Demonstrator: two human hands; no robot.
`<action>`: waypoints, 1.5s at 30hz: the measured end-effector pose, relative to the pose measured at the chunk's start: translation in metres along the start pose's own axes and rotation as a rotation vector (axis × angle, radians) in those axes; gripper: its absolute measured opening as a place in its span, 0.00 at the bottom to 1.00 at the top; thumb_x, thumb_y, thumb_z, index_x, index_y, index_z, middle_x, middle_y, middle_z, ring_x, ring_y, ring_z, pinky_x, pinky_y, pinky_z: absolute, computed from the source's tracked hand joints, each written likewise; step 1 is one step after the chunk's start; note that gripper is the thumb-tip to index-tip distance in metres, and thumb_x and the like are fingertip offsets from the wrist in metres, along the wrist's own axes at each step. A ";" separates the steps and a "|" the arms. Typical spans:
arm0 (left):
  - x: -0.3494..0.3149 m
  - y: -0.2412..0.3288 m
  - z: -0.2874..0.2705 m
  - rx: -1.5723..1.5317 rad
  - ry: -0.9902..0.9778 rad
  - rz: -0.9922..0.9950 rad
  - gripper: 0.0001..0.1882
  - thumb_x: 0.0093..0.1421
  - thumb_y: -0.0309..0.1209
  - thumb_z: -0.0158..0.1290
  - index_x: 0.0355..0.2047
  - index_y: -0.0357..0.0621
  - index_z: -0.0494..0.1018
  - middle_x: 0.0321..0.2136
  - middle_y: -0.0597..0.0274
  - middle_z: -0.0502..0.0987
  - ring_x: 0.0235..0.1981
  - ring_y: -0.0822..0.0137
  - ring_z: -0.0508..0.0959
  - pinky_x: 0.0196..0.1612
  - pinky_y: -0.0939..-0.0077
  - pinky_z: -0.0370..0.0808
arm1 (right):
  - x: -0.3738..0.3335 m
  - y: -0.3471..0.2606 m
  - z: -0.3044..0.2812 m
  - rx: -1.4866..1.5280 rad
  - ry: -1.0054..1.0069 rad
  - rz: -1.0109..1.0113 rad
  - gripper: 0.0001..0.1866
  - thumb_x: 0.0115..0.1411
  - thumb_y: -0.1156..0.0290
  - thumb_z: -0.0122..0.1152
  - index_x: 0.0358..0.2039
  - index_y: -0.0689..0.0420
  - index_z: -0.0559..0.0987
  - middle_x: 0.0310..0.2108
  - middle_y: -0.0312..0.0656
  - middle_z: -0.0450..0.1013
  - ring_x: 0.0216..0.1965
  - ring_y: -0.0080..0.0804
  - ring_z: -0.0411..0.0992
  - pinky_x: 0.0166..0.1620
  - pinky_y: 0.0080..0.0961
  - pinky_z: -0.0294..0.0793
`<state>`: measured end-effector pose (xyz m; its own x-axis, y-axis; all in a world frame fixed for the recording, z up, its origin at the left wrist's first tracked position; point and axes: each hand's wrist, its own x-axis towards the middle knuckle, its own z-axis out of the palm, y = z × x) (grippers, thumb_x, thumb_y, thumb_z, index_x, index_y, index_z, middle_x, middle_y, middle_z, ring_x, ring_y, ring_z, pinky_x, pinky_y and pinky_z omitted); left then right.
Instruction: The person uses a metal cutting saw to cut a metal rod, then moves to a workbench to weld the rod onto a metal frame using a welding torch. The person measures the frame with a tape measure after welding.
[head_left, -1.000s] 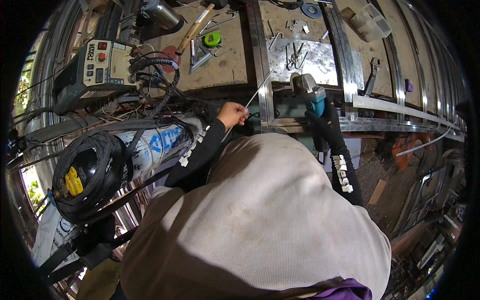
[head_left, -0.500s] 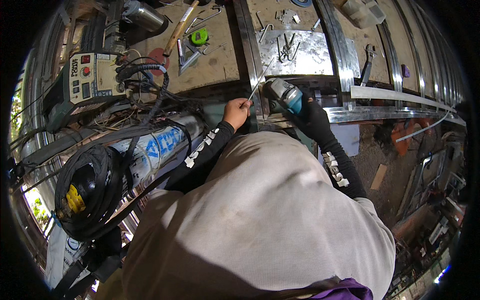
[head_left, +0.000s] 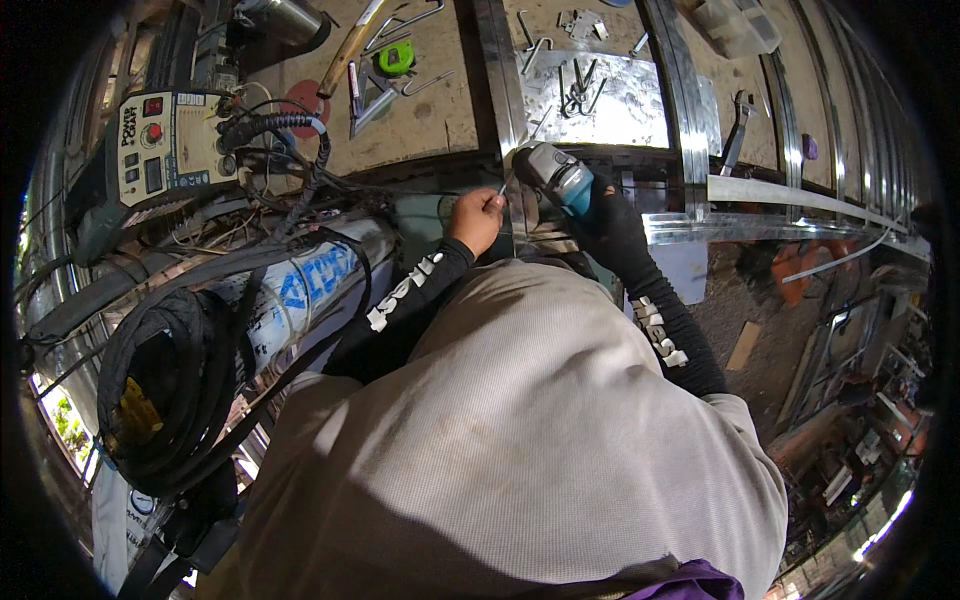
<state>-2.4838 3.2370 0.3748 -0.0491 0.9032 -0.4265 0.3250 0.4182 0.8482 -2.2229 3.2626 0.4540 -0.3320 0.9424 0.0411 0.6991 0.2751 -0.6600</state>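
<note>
My bare left hand [head_left: 475, 220] pinches one end of a thin metal rod [head_left: 504, 188] between thumb and fingers. In my right hand [head_left: 612, 228], which wears a black glove, is a teal angle grinder [head_left: 573, 187], its grey head turned toward the rod. The grinder's head covers the middle of the rod, and the rod's far tip shows just beyond it. Whether the disc touches the rod is hidden. Both hands are close together beside a metal bar [head_left: 497, 80] of the bench frame.
Several bent rods [head_left: 578, 95] lie on a shiny metal sheet [head_left: 635, 110]. A green tape measure [head_left: 396, 58], a hammer handle [head_left: 350, 50] and an adjustable wrench [head_left: 738, 130] rest on the bench boards. At left stand a welding machine [head_left: 190, 140], a gas cylinder [head_left: 265, 325] and coiled black cable [head_left: 185, 400].
The grinder has shifted left, and its head now covers most of the rod, which showed at full length before. My left hand still pinches the rod. The whole view has tilted slightly.
</note>
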 end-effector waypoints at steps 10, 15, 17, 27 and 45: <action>-0.007 0.005 0.005 0.119 0.139 0.131 0.08 0.65 0.30 0.56 0.35 0.37 0.80 0.27 0.42 0.79 0.27 0.47 0.79 0.33 0.62 0.75 | 0.008 -0.004 -0.001 -0.071 -0.079 0.036 0.29 0.55 0.62 0.72 0.53 0.59 0.71 0.35 0.56 0.77 0.35 0.57 0.78 0.34 0.48 0.78; -0.008 0.010 0.004 0.079 0.101 0.069 0.08 0.64 0.29 0.56 0.34 0.36 0.79 0.27 0.42 0.77 0.27 0.44 0.77 0.33 0.61 0.73 | 0.008 0.000 0.000 -0.061 -0.056 0.022 0.26 0.56 0.61 0.71 0.50 0.59 0.72 0.35 0.56 0.77 0.34 0.57 0.79 0.33 0.47 0.78; -0.008 0.009 0.004 0.096 0.114 0.120 0.08 0.64 0.29 0.56 0.34 0.36 0.79 0.26 0.42 0.77 0.26 0.44 0.77 0.32 0.61 0.73 | 0.009 0.002 0.001 -0.084 -0.062 0.025 0.26 0.56 0.61 0.71 0.50 0.58 0.72 0.35 0.56 0.76 0.34 0.57 0.78 0.33 0.47 0.78; -0.008 0.011 0.006 0.069 0.100 0.041 0.07 0.64 0.28 0.56 0.33 0.35 0.79 0.26 0.42 0.77 0.27 0.43 0.77 0.33 0.61 0.74 | 0.010 0.005 0.001 -0.078 -0.033 -0.039 0.27 0.55 0.64 0.72 0.52 0.58 0.72 0.38 0.55 0.76 0.36 0.56 0.78 0.35 0.47 0.79; -0.009 0.016 0.004 0.135 0.135 0.133 0.07 0.64 0.27 0.55 0.33 0.36 0.79 0.25 0.43 0.76 0.27 0.42 0.76 0.32 0.59 0.72 | 0.014 0.000 -0.004 -0.110 -0.116 0.054 0.34 0.54 0.64 0.73 0.58 0.58 0.70 0.42 0.56 0.76 0.41 0.57 0.78 0.40 0.47 0.79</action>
<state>-2.4746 3.2352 0.3914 -0.1201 0.9579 -0.2607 0.4601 0.2864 0.8404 -2.2247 3.2768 0.4574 -0.3583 0.9299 -0.0835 0.7809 0.2495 -0.5727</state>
